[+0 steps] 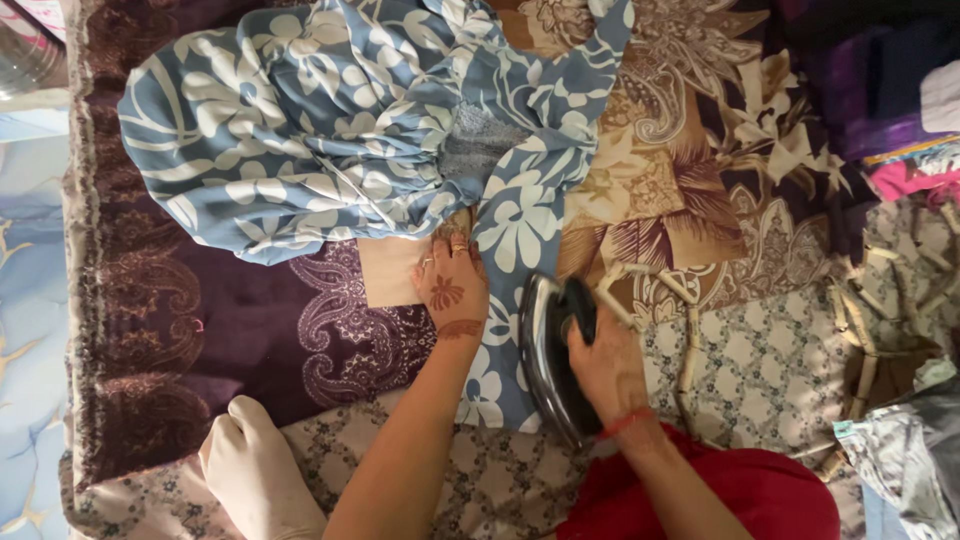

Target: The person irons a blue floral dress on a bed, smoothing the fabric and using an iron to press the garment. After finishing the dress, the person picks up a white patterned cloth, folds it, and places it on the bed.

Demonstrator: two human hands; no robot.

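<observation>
Head camera, looking down: we see no containers here, only cloth. Our right hand (608, 372) is clenched around the black handle of a clothes iron (556, 352), which rests on a strip of blue floral garment (330, 120) at about five o'clock from centre. Our left hand (452, 285) lies flat with fingers released, pressing the fabric just beside the iron. The garment's bunched bulk sits at eleven o'clock. A patterned brown blanket (690, 180) lies beneath. Piled clothes (915, 160) crowd three o'clock.
</observation>
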